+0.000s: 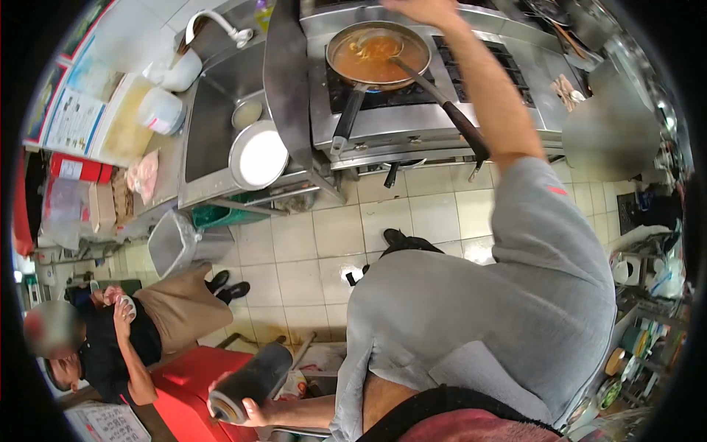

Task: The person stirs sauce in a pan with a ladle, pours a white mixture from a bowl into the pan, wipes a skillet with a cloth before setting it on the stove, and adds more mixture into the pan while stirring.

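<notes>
In the head view, a dark, smooth cylindrical container is gripped by the left hand, with its fingers closed around the lower end, beside a red box-shaped unit. The right hand is stretched beyond a round metal pan of orange-red sauce and is cut off by the top edge; how far it is open, and whether anything is held, cannot be told.

The pan is set over a blue flame on the steel stove. A long-handled metal ladle is rested in the sauce and over the rim; its dark handle is projected past the stove's front edge. A steel divider is placed between stove and sink. Open room is given by the pale tiled floor, bounded on the left by a grey bin and a co-worker.
</notes>
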